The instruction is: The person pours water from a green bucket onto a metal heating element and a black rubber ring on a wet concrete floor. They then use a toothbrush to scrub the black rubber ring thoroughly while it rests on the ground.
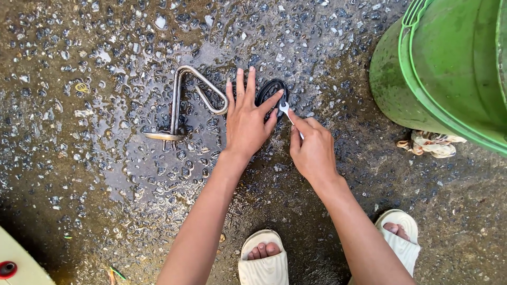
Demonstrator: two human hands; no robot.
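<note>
Head view, looking straight down at wet, gravelly ground. A small black oval part lies flat on the ground just above centre, partly hidden under your fingers. Your left hand is spread open over it, palm down, fingers splayed, thumb stretched across the part's right edge; it presses on the part rather than closing around it. Your right hand is pinched tight on a thin silver tool, thumb and forefinger closed on the shaft, the forked tip touching the black part's right rim, just beside your left thumb. Whether the tip is seated on a fastener you cannot tell from here.

Just left of your left hand, touching or nearly touching the little finger, lies a bent metal rod, looped into an angular shape with a flat plate at its lower end, sitting in a shallow puddle.

Upper right, well apart: a green plastic bucket, with a crumpled rag at its base. Your feet in pale sandals show at the bottom edge. A pale object with a red knob sits in the bottom left corner. A small yellow ring lies far left.
</note>
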